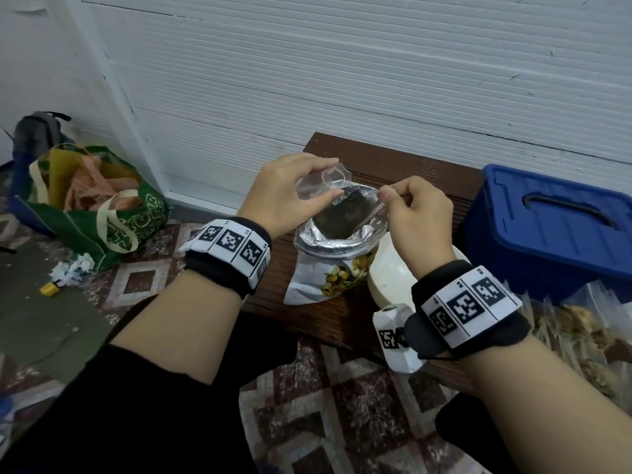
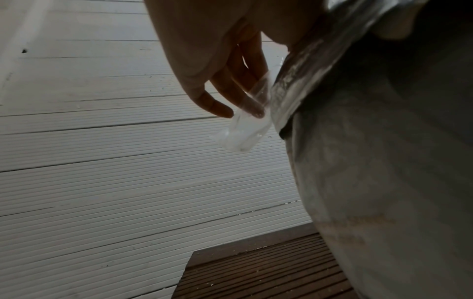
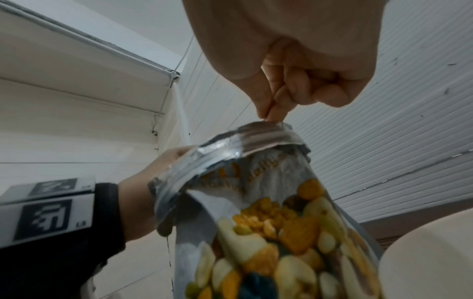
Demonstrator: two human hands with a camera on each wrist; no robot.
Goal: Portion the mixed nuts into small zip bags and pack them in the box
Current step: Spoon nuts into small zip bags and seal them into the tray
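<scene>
My right hand (image 1: 415, 213) and left hand (image 1: 290, 193) each pinch the small zip bag (image 1: 319, 186), held open directly above the upright nut pouch (image 1: 337, 248).

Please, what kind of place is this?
Probably a home floor corner, not a workshop: patterned floor tiles, a low wooden bench by a white ribbed wall, and a green shopping bag on the floor.

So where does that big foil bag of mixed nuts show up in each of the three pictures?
Head view: the foil nut bag stands centre frame on the brown bench, mouth open beneath both hands.
Left wrist view: its grey side fills the right half.
Right wrist view: its printed front rises from bottom centre.
Shared landmark: the ribbed white wall.
</scene>
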